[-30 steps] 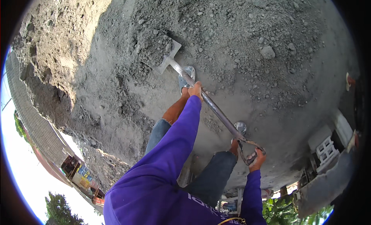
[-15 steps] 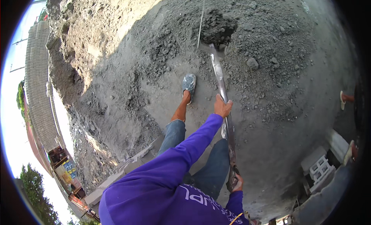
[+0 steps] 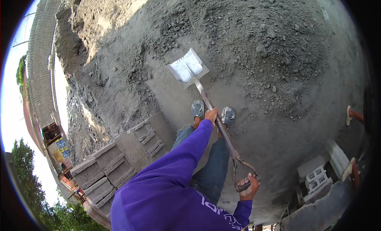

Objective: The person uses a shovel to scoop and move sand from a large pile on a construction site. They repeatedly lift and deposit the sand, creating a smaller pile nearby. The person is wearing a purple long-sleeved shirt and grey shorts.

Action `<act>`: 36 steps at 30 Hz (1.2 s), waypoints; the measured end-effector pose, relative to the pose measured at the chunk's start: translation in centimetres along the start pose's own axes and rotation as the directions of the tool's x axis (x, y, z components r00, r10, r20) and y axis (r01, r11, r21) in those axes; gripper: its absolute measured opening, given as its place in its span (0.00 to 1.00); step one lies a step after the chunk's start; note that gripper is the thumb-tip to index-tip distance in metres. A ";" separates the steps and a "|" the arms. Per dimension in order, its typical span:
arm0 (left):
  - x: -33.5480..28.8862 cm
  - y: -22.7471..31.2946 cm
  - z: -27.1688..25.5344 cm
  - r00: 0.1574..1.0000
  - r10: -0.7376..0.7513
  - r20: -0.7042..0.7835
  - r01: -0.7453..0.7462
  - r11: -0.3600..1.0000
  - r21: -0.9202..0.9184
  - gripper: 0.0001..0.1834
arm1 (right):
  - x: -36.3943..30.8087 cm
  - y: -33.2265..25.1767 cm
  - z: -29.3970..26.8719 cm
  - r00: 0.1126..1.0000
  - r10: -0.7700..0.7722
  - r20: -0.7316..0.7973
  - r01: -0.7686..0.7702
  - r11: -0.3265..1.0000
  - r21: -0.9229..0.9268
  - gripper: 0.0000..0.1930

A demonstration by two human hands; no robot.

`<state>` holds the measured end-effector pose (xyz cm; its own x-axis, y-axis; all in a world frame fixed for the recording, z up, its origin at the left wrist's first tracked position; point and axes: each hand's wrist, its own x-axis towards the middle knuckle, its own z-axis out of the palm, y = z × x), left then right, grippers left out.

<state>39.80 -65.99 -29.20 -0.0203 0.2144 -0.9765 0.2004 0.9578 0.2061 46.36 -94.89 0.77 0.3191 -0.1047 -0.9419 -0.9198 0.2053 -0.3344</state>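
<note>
A shovel (image 3: 205, 96) slants across the middle of the view, its flat metal blade up and away from me. The bright face of the blade carries no load and lies over bare ground beside the heap. My left hand (image 3: 211, 116) is closed round the shaft at about its middle. At the near end, my right hand (image 3: 250, 187) grips the crossbar of the D-shaped handle. Beyond and to the right of the blade spreads a heap of grey sand and gravel (image 3: 274, 44).
Stacked concrete blocks (image 3: 121, 159) stand close on my left. A pale openwork block (image 3: 317, 178) sits at the lower right, near another person's sandalled feet (image 3: 349, 170). A rough bank of earth (image 3: 73, 44) rises at the far left. My shoes (image 3: 197, 109) are side by side.
The shovel has come out of the heap and swung left, its blade turned and bare. My right hand has risen slightly with the handle. My feet are now together, and more blocks show.
</note>
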 end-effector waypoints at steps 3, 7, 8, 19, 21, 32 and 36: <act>0.8 0.9 -1.0 0.996 -0.044 -0.078 0.047 0.998 0.030 0.16 | 4.9 5.0 9.4 0.995 -0.093 -0.035 0.086 0.982 -0.166 0.07; 2.6 5.2 -4.7 0.992 0.052 -0.112 -0.061 0.995 -0.079 0.15 | 8.4 10.7 19.9 0.988 -0.053 0.145 0.082 0.977 -0.199 0.11; 2.2 8.5 -4.9 0.995 0.062 -0.082 -0.074 0.986 -0.150 0.14 | 8.4 11.2 21.3 0.987 -0.035 0.159 0.065 0.980 -0.186 0.11; -0.7 14.5 -2.0 0.985 0.037 -0.168 -0.026 0.998 0.062 0.17 | 5.6 9.4 27.4 0.997 -0.014 0.078 0.023 0.993 -0.113 0.06; 4.4 18.9 -1.5 0.985 0.021 -0.169 -0.018 1.000 0.023 0.16 | 11.0 9.8 32.1 0.987 0.031 0.158 -0.013 0.993 -0.114 0.05; 12.5 17.8 1.8 0.974 -0.099 0.205 0.113 0.992 -0.061 0.19 | 26.4 4.5 30.3 0.992 -0.119 0.030 0.122 0.934 -0.335 0.05; 19.9 21.1 -1.8 0.973 -0.152 0.176 0.160 0.987 -0.031 0.26 | 30.1 7.9 28.5 0.975 -0.157 -0.160 0.077 0.905 -0.418 0.05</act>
<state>41.83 -41.12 -44.15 0.1218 0.0296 -0.9921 0.1639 0.9852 0.0495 55.20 -68.65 -31.14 0.4185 -0.2899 -0.8607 -0.9035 -0.2289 -0.3622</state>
